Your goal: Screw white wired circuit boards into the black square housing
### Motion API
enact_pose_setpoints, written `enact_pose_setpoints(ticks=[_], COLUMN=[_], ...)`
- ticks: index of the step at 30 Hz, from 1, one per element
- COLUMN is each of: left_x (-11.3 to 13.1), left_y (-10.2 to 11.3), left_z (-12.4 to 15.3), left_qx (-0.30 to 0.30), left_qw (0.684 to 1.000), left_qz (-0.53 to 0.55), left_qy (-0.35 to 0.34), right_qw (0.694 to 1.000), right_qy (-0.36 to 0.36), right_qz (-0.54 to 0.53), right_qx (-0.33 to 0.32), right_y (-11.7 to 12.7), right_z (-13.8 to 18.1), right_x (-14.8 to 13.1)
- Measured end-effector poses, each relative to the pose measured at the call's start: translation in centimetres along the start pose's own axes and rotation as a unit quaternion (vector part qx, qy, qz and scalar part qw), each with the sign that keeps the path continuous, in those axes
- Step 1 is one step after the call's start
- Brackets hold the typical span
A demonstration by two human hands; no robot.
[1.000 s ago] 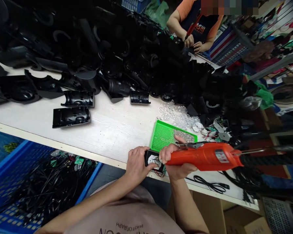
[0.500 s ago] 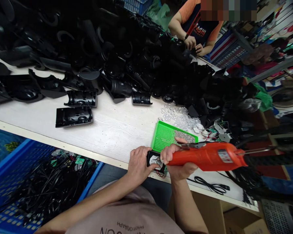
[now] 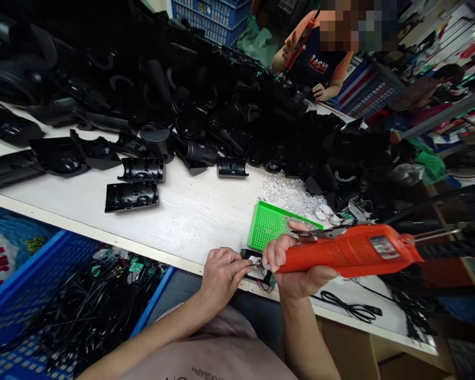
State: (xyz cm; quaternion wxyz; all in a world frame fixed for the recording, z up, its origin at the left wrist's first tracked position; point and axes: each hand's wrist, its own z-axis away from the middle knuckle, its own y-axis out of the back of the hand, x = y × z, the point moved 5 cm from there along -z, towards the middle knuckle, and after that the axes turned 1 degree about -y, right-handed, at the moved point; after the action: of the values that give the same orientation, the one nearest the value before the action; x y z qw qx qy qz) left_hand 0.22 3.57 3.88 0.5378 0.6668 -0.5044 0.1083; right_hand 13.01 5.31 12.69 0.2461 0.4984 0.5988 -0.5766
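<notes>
My right hand (image 3: 296, 266) is wrapped around an orange electric screwdriver (image 3: 352, 254), its tip pointing down at a small black part (image 3: 257, 262) at the table's near edge. My left hand (image 3: 221, 274) grips that black part and steadies it, fingers curled over it. Red and black wires trail from under the part. Just behind it lies a green screw tray (image 3: 271, 227) with small silver screws on its right side.
A large heap of black plastic housings (image 3: 206, 89) covers the far table. Two loose housings (image 3: 131, 195) lie mid-left. Clear lenses (image 3: 288, 192) are piled behind the tray. A blue crate (image 3: 35, 301) of wired boards stands below left. Another person (image 3: 320, 58) works opposite.
The view has shifted slightly. My left hand's fingers have closed further over the black part, and the screwdriver stays at it. The person opposite has raised a hand with an orange tool.
</notes>
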Motion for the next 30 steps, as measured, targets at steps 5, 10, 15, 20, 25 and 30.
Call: enact_pose_setpoints(ticks=[5,10,15,20,25,30], left_x=[-0.8,-0.9,-0.8,-0.4,0.4,1.0], left_y=[-0.9,-1.2,-0.8,-0.3,0.4,1.1], left_z=[0.5,0.4,0.3,0.2,-0.3,-0.6], left_qx=[-0.035,-0.041,-0.018,-0.006,-0.006,0.004], left_qw=[0.994,0.984,0.986,0.995,0.999,0.999], left_qz=[0.074,0.145,0.137,0.077,0.032,-0.037], left_qy=[0.068,0.097,0.09,0.061,0.024,-0.037], right_qw=[1.0,1.0,1.0,0.999,1.0,1.0], right_qy=[0.004,0.012,0.014,0.008,0.003,0.009], right_qz=[-0.006,-0.004,0.009,0.029,0.015,-0.009], right_qx=[0.004,0.009,0.022,0.045,0.023,-0.002], right_y=[-0.1,-0.1,0.1,0.2,0.2,0.3], right_z=[0.2,0.3,0.4,0.4,0.4,0.9], right_x=[-0.4,-0.7,-0.8,-1.0,-0.9,-0.7])
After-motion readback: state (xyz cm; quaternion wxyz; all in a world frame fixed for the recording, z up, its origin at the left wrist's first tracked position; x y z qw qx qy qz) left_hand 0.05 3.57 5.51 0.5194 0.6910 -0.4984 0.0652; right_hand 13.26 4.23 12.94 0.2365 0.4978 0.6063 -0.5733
